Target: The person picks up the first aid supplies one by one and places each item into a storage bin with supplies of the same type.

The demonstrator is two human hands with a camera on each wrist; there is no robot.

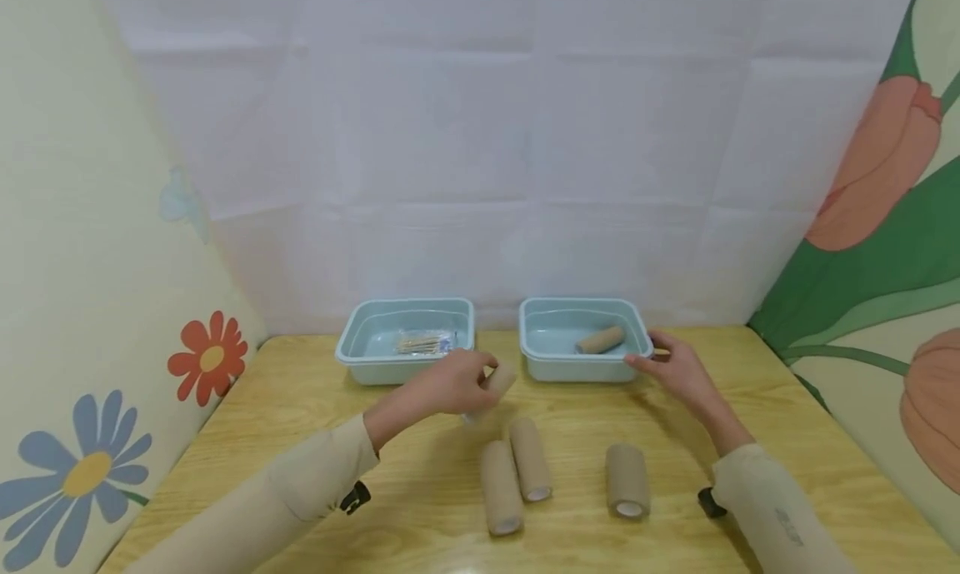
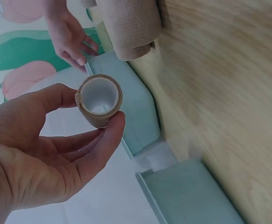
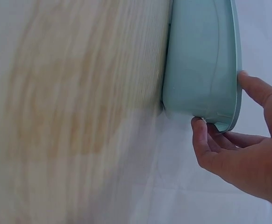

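Both grip: my left hand (image 1: 453, 382) a tan fabric roll (image 1: 502, 379), my right hand (image 1: 678, 367) a pale-blue plastic tub (image 1: 577, 370) at four o'clock.

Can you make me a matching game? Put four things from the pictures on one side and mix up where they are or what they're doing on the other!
Things:
1. left hand
2. packet of thin sticks
3. right hand
4. red flower

Matches:
A. grips the edge of the right tub
B. painted on the wall
C. holds a tan roll
D. lies inside the left tub

Right pairs: 1-C, 2-D, 3-A, 4-B
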